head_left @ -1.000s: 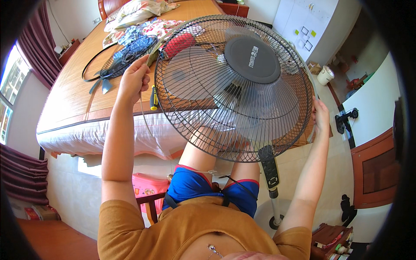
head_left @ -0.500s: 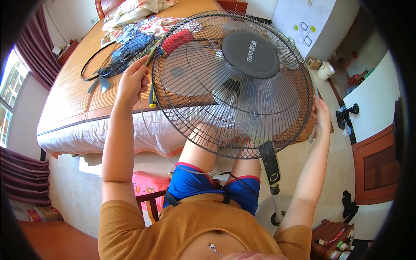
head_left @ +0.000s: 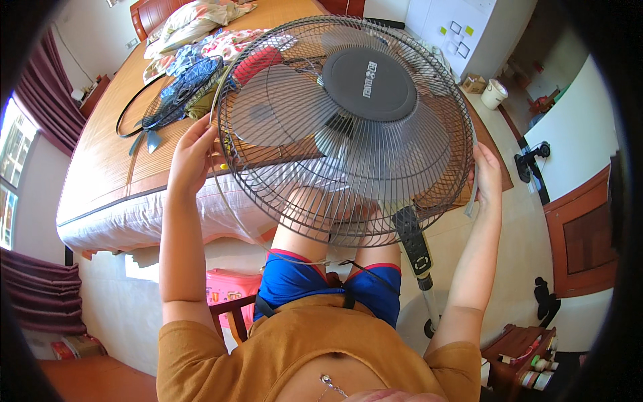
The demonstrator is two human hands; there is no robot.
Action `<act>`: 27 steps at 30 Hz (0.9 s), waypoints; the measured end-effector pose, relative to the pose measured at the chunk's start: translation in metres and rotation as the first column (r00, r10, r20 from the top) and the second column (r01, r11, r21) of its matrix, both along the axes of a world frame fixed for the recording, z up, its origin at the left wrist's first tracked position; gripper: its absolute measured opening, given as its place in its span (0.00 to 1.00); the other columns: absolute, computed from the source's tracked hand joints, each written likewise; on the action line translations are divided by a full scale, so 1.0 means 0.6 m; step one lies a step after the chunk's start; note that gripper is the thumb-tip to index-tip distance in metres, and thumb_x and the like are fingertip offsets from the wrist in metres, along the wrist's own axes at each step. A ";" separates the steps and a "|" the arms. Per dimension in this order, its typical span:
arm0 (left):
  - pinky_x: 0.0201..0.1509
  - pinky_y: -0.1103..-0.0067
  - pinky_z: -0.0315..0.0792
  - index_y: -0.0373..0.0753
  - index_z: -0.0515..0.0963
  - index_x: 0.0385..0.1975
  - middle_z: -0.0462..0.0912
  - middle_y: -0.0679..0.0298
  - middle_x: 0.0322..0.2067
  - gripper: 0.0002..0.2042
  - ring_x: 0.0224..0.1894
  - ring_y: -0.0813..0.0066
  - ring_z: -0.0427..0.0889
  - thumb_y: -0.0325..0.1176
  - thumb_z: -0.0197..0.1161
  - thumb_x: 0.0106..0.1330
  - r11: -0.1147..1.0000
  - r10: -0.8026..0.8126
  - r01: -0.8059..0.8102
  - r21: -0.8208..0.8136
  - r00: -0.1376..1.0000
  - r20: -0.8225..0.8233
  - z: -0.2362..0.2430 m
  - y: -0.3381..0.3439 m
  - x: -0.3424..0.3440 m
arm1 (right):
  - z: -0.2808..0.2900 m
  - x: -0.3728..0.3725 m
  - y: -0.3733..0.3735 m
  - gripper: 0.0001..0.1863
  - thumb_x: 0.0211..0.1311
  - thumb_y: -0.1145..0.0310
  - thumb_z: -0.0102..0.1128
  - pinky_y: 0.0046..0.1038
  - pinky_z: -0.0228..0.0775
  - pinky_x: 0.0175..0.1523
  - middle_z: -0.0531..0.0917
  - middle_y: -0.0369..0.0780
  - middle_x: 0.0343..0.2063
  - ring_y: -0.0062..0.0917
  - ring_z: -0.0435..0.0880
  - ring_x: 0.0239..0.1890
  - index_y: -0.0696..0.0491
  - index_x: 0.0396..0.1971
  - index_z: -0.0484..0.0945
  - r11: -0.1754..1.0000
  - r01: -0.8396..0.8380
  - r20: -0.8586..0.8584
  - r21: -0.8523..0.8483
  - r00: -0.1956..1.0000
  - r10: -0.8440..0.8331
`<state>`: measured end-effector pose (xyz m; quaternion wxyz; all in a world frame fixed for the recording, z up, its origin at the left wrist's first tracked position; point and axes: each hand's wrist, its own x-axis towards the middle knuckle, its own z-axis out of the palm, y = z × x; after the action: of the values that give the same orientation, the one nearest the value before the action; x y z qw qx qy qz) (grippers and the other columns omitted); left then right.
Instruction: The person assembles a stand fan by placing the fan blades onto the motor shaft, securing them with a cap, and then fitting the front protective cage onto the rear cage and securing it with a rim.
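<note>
Bedroom surroundings are seen from above: a wide bed [head_left: 100,167] with a woven mat fills the upper left, with crumpled clothes [head_left: 201,47] and pillows near its head. A second round wire grille [head_left: 177,100] and a dark ring lie flat on the mat. On a white cabinet [head_left: 462,33] at the upper right, small square notes are stuck, one of them yellow-green. A white bucket [head_left: 494,94] stands on the tiled floor beside it, with a small cardboard box just to its left. A pink box [head_left: 231,295] with pale markings is seen under the bed edge, beside a wooden chair.

A standing fan [head_left: 348,127] is held in front of the seated person, above the knees. Its round grey grille faces up toward the camera, with a dark round hub cap bearing a pale label at the centre. The stem [head_left: 415,248], with a black control panel, runs down and to the right toward the floor, so the long axis is tilted.

The left hand [head_left: 191,157] is curled over the left rim of the grille, fingers closed on the wire edge. The right hand [head_left: 487,177] is pressed on the right rim, fingers wrapped about it; how tightly cannot be told.
</note>
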<state>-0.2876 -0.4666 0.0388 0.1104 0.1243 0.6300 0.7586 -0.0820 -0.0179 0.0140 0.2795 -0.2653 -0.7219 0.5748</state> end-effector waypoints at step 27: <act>0.15 0.88 0.66 0.36 0.72 0.46 0.77 0.68 0.23 0.11 0.16 0.85 0.72 0.30 0.49 0.66 0.963 0.226 -0.236 0.128 0.970 0.084 -0.008 0.030 0.010 | -0.042 -0.007 -0.004 0.17 0.64 0.64 0.46 0.20 0.67 0.47 0.79 0.40 0.41 0.21 0.77 0.42 0.59 0.47 0.72 0.946 -0.018 -0.259 -0.325 0.963 -0.071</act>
<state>-0.2814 -0.4485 0.0340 0.0340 0.0312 0.5825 0.8116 -0.0863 -0.0200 -0.0114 0.3347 -0.2373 -0.5695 0.7122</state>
